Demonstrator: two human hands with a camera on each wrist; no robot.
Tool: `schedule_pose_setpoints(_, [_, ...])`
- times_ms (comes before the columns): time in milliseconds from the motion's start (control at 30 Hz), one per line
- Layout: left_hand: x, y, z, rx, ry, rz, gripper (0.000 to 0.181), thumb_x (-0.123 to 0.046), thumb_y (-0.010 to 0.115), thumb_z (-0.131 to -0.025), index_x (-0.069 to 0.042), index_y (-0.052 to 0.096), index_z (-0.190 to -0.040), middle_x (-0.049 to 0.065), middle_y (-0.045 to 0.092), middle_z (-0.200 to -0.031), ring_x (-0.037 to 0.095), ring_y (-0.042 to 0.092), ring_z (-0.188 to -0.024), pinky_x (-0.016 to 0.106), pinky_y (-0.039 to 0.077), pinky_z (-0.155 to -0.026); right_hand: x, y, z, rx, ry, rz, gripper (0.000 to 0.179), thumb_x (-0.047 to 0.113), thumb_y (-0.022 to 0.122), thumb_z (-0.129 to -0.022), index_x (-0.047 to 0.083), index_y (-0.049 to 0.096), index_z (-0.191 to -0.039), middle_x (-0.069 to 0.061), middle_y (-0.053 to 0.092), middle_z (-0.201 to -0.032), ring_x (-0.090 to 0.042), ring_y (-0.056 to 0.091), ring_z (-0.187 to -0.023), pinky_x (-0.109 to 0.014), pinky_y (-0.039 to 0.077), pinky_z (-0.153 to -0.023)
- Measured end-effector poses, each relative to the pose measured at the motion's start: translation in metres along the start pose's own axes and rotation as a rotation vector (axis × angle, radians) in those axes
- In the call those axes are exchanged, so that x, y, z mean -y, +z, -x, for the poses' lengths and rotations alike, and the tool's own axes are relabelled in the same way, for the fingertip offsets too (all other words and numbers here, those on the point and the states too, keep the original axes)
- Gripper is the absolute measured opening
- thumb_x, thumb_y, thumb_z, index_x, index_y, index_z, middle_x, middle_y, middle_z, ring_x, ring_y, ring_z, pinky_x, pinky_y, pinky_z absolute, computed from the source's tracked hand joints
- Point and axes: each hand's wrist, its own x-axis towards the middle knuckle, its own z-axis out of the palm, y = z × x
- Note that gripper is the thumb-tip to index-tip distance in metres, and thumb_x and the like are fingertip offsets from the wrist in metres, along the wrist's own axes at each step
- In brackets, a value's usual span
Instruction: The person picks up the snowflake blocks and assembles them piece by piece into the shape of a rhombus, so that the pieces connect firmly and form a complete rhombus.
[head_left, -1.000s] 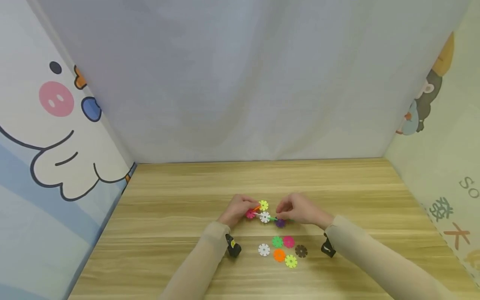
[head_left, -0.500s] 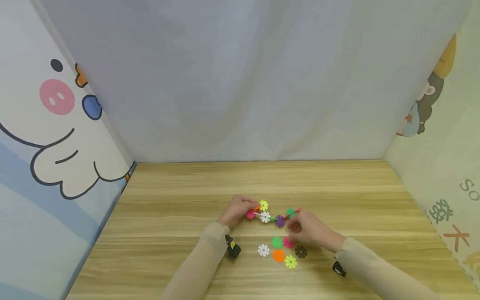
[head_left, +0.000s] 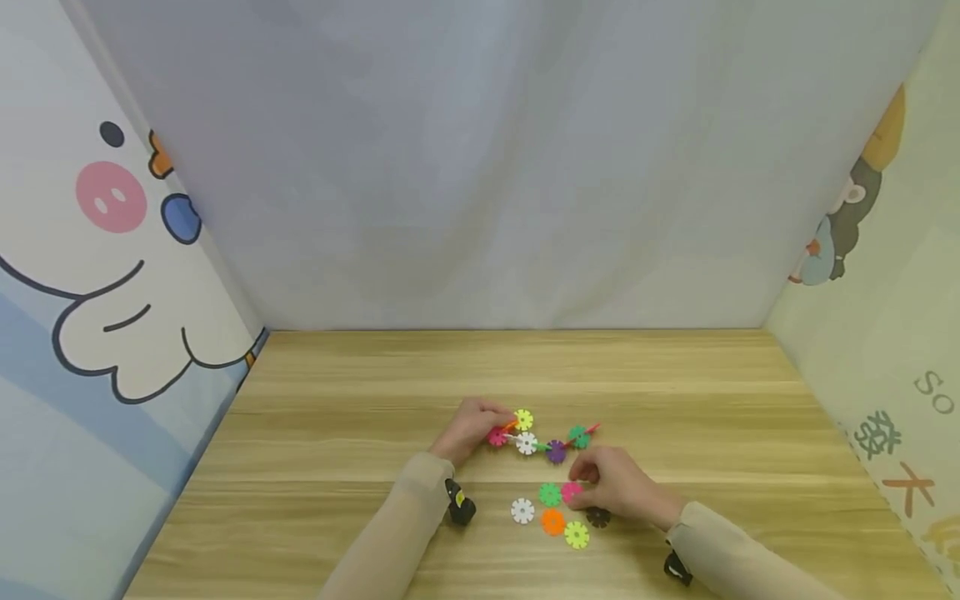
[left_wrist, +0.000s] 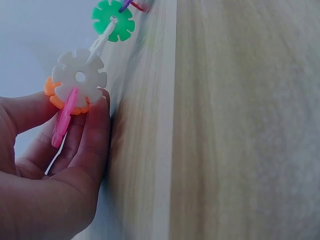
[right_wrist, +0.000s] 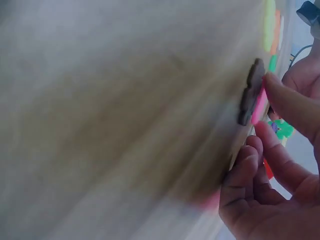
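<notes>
Snowflake-shaped plastic discs are slotted into a zigzag chain point(head_left: 556, 452) on the wooden table. At its left end my left hand point(head_left: 472, 427) grips the chain. In the left wrist view, the fingers pinch around an orange disc point(left_wrist: 52, 86) beside a white disc point(left_wrist: 80, 76) and a pink disc point(left_wrist: 65, 117). The chain's right end has a green disc point(head_left: 579, 437) and a red disc point(head_left: 594, 428). Nearer the front, my right hand point(head_left: 618, 485) pinches a loose pink disc point(head_left: 571, 492) between thumb and forefinger; in the right wrist view a brown disc point(right_wrist: 251, 92) lies beside it.
Loose discs lie in front of the chain: green point(head_left: 550, 494), white point(head_left: 522, 511), orange point(head_left: 552, 522) and yellow point(head_left: 577, 535). The brown disc is partly hidden under the right hand in the head view. A pale curtain point(head_left: 510, 167) hangs behind the wooden table point(head_left: 337, 533).
My right hand has left the chain's right end, moved toward the front and taken hold of the loose pink disc. The left hand keeps its grip on the chain.
</notes>
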Motion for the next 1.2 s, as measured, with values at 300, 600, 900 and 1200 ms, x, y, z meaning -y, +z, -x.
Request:
schedule_pose_setpoints(300, [-0.004,0.002,0.003,-0.012,-0.013,0.021,0.013,-0.007,0.073,-0.081,0.003,0.071,-0.089,0.009,0.066,-0.088,0.017,0.058,-0.077,0.023,0.049,-0.064,0.002,0.001,0.001,-0.024,0.057,-0.053,0.026,0.015,0.083,-0.073,0.008,0.063,-0.088,0.003,0.058,-0.08,-0.014,0.053,-0.073,-0.028,0.047,-0.065])
schedule_pose_setpoints(600, [-0.006,0.005,-0.001,-0.011,0.009,0.05,0.013,-0.004,0.072,-0.081,0.006,0.071,-0.09,0.01,0.066,-0.085,0.016,0.058,-0.074,0.022,0.048,-0.061,-0.01,-0.017,0.005,-0.038,-0.042,-0.163,0.013,0.01,0.073,-0.083,0.007,0.062,-0.089,0.001,0.06,-0.083,-0.016,0.058,-0.076,-0.026,0.051,-0.068])
schedule_pose_setpoints(900, [-0.002,-0.001,0.003,-0.002,-0.009,0.015,0.015,-0.007,0.072,-0.082,0.004,0.071,-0.091,0.01,0.066,-0.088,0.018,0.059,-0.077,0.025,0.049,-0.066,-0.006,-0.047,-0.02,-0.094,-0.021,-0.332,0.02,0.013,0.071,-0.086,-0.003,0.065,-0.097,-0.007,0.065,-0.084,-0.029,0.061,-0.076,-0.034,0.053,-0.064])
schedule_pose_setpoints(1200, [-0.002,0.0,0.001,-0.014,-0.011,-0.016,0.016,-0.01,0.072,-0.083,0.003,0.072,-0.092,0.008,0.066,-0.09,0.018,0.058,-0.081,0.026,0.049,-0.067,-0.004,-0.056,-0.055,-0.19,0.035,-0.287,0.015,0.012,0.073,-0.085,0.002,0.069,-0.095,-0.006,0.069,-0.085,-0.021,0.065,-0.075,-0.039,0.054,-0.065])
